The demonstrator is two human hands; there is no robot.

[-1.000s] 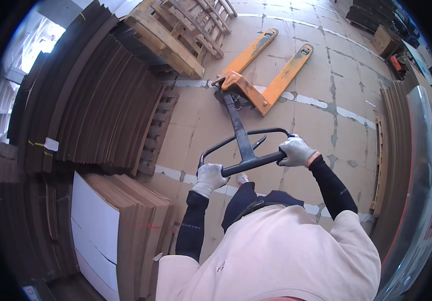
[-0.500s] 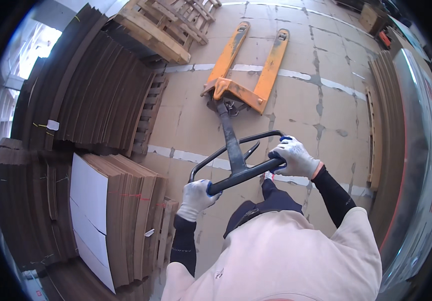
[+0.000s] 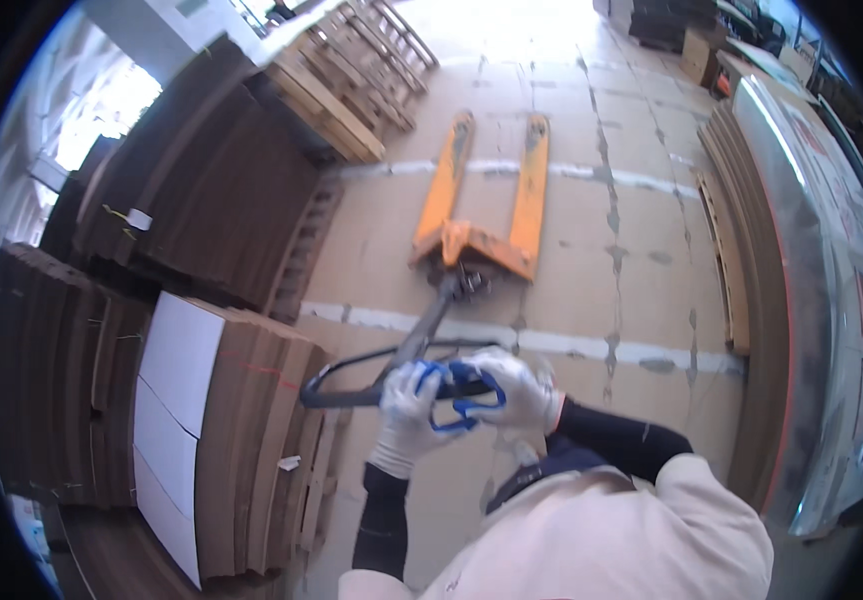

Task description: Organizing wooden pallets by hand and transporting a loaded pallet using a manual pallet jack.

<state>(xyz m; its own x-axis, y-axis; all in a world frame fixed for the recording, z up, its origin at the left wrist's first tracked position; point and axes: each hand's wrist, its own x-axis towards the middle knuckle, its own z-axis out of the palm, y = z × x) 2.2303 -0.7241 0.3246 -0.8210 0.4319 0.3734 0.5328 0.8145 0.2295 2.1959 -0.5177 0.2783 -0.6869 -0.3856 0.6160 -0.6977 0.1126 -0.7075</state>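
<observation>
A yellow pallet jack [image 3: 529, 200] stands on the floor ahead of me, its forks pointing away. Its black handle [image 3: 343, 397] leans toward me and to the left. In white gloves with blue palms, my left hand [image 3: 409, 410] and my right hand [image 3: 519, 388] are close together over the right part of the handle. Their fingers are apart and curved, the palms facing each other. Part of the bar is hidden behind them, and whether either hand touches it is hard to see.
Stacks of brown cardboard sheets [image 3: 221, 190] line the left side, one faced with a white sheet [image 3: 179, 380]. Wooden pallets [image 3: 351, 75] lie beyond them. On the right, another cardboard stack [image 3: 751, 230] stands beside a plastic-wrapped stack [image 3: 831, 290]. White lines [image 3: 571, 345] cross the floor.
Both hands have left their spread grip on the handle and come together near its right part. The handle has swung left. The pallet jack appears lower in the view.
</observation>
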